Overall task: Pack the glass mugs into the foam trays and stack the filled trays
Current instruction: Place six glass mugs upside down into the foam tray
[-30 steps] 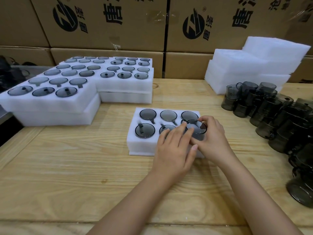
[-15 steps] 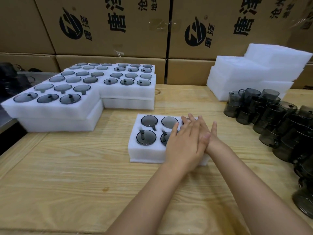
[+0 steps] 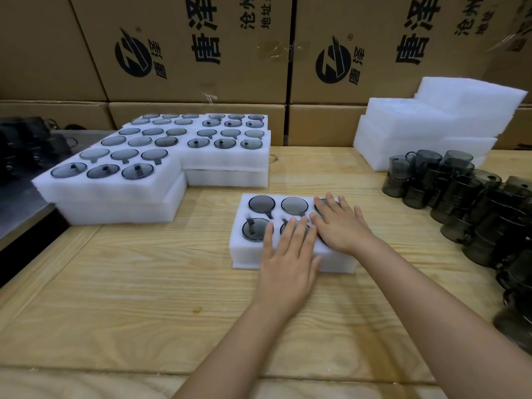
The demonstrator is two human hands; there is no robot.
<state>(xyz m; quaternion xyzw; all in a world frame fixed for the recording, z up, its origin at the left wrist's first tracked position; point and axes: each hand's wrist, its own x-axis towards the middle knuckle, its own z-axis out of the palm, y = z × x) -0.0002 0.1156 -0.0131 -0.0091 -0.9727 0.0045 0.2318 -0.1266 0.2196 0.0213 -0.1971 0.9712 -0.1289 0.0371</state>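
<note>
A small white foam tray (image 3: 240,256) lies on the wooden table in front of me, its holes filled with smoky grey glass mugs (image 3: 261,203). My left hand (image 3: 288,260) lies flat with straight fingers over the tray's near middle. My right hand (image 3: 339,223) presses flat on the tray's right side and hides the mugs under it. Loose grey mugs (image 3: 460,194) stand crowded at the right. Filled trays (image 3: 115,180) are stacked at the left.
Empty white foam trays (image 3: 431,122) are piled at the back right. Cardboard boxes (image 3: 201,47) form a wall behind the table. A dark heap (image 3: 28,145) lies beyond the table's left edge. Bare wood (image 3: 144,298) lies in front of the tray.
My right hand let go of the last mug after seating it. Both hands flattened on the tray, then spread apart, the left one sliding toward the near edge.
</note>
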